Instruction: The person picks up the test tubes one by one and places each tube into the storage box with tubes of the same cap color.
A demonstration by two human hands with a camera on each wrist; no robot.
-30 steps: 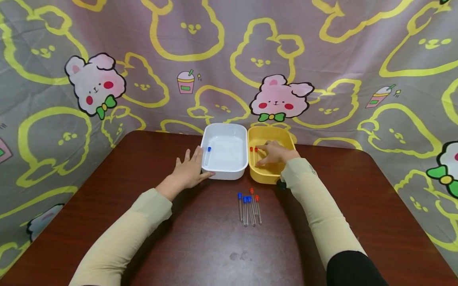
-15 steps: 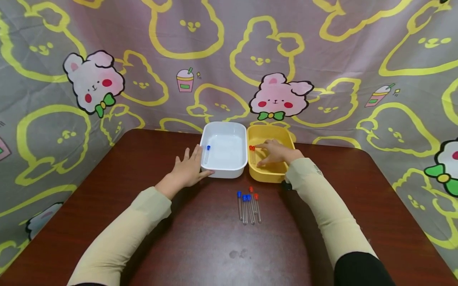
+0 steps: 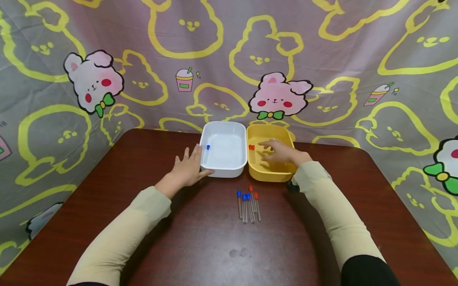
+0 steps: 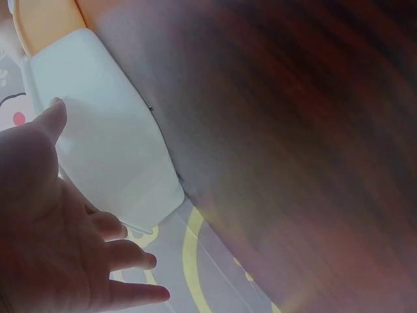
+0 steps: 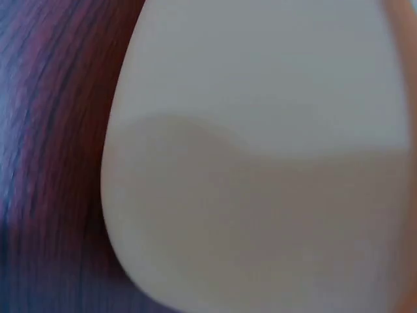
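Inside a yellow bin [image 3: 272, 176], two red-capped tubes [image 3: 252, 155] lie side by side near the left wall — the right hand [image 3: 282, 151] hovers just beside them, its fingers parted and holding nothing. One blue-capped tube [image 3: 206, 156] rests in the adjoining white bin [image 3: 229, 171], along its left side. The left hand [image 3: 186, 169], fingers spread wide and gripping nothing, rests at that bin's near left corner, seemingly to keep it from sliding. Five more capped tubes [image 3: 250, 209], three blue and two red, lie bunched on the surface [image 3: 214, 254] in front, apparently for easy reach; the bins seem to divide tubes by cap color. A bunny-print cloth [image 3: 118, 24] hangs behind. The left wrist view shows the thumb [image 4: 53, 120] against the white bin's outer wall — a side the head camera barely catches. The right wrist view offers only a pale curved form [image 5: 260, 215], likely the yellow bin's outside, beside the surface, and no fingers.
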